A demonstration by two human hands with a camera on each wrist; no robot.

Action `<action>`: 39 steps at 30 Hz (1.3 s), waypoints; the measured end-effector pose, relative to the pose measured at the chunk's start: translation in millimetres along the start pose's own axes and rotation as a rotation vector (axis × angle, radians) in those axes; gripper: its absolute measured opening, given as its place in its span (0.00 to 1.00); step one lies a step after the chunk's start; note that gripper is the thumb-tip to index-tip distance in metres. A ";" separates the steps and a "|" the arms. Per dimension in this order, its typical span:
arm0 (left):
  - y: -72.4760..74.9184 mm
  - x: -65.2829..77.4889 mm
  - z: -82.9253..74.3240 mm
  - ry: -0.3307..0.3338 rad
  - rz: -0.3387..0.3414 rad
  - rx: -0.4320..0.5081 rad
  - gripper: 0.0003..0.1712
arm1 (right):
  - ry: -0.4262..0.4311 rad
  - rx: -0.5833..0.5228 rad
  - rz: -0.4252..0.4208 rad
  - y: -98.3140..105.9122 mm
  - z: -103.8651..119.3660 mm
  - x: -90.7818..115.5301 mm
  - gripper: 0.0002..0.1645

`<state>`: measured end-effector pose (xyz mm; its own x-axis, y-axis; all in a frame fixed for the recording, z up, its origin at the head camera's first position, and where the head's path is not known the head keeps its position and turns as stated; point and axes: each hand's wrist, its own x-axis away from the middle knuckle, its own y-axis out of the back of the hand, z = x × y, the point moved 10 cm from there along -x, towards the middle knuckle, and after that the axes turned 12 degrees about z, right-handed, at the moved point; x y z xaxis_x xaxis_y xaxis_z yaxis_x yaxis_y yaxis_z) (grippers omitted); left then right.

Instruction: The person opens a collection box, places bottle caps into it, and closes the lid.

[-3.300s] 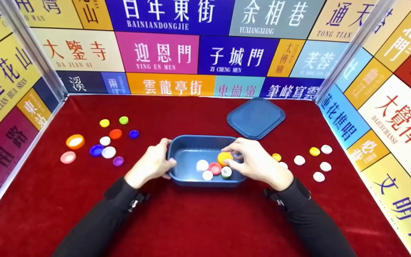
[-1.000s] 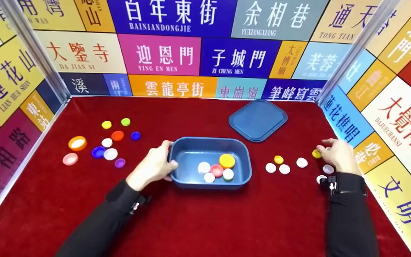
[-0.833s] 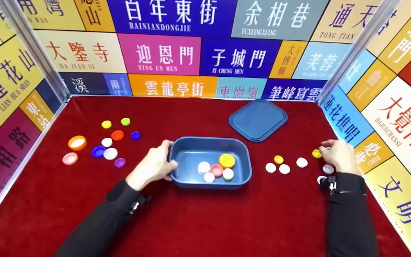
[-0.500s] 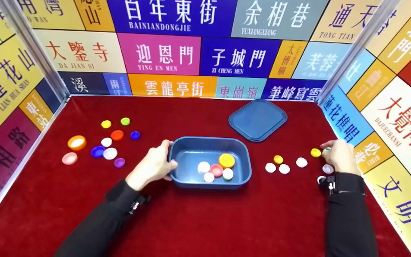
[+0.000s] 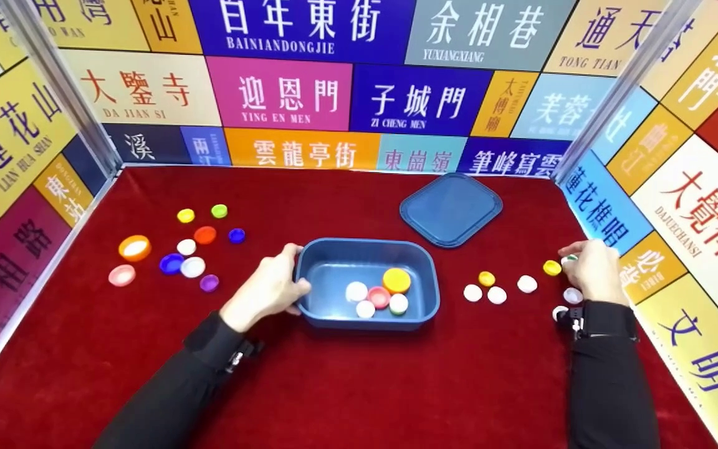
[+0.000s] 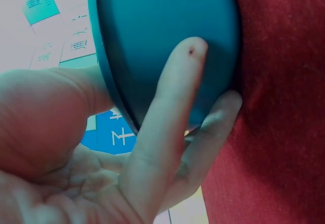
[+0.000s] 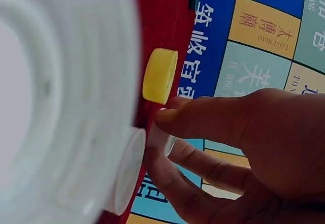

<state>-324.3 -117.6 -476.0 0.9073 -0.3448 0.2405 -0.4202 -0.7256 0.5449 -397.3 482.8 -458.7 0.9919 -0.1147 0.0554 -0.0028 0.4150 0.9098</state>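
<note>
My left hand (image 5: 268, 287) grips the left end of a blue plastic container (image 5: 325, 284), thumb over the rim and fingers along the outer wall (image 6: 152, 41). Inside the container lie an orange cap (image 5: 396, 280), a pink cap (image 5: 378, 298) and several white ones. At the far right, my right hand (image 5: 594, 271) pinches a white bottle cap (image 7: 160, 138) with green inside, down at the cloth. Beside its fingertips sits a yellow cap (image 5: 552, 267). Two white caps, one a pale cap (image 5: 573, 295), lie below that hand, and one fills the right wrist view's left side, blurred.
Between container and right hand lie a small yellow-orange cap (image 5: 487, 279) and white caps (image 5: 526, 284). Several coloured caps, among them a red cap (image 5: 205, 235), spread over the left side. A blue lid (image 5: 451, 211) lies behind. Printed panels wall the red cloth (image 5: 359, 386).
My right hand has let go of the orange cap in the container and moved right to the white cap, where it stays almost still. The left hand keeps its grip on the container.
</note>
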 end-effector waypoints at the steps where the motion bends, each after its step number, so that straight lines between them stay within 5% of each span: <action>1: 0.0 0.0 -0.3 0.000 0.000 -0.002 0.38 | 0.001 -0.004 -0.004 0.7 1.8 0.1 0.19; 17: -1.2 -2.2 -0.1 0.011 -0.002 0.000 0.38 | 0.092 -0.011 -0.051 12.9 59.3 8.7 0.22; 28: -0.7 -1.8 -1.2 0.003 0.014 -0.015 0.38 | 0.276 -0.006 -0.149 21.6 123.2 28.5 0.19; 39: 0.2 0.1 -2.1 -0.010 0.001 -0.014 0.37 | 0.404 -0.062 -0.110 19.2 184.8 47.9 0.16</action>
<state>-324.2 -116.5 -474.1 0.9067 -0.3513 0.2334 -0.4208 -0.7166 0.5563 -373.4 318.5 -362.6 0.9559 0.1968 -0.2180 0.1015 0.4752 0.8740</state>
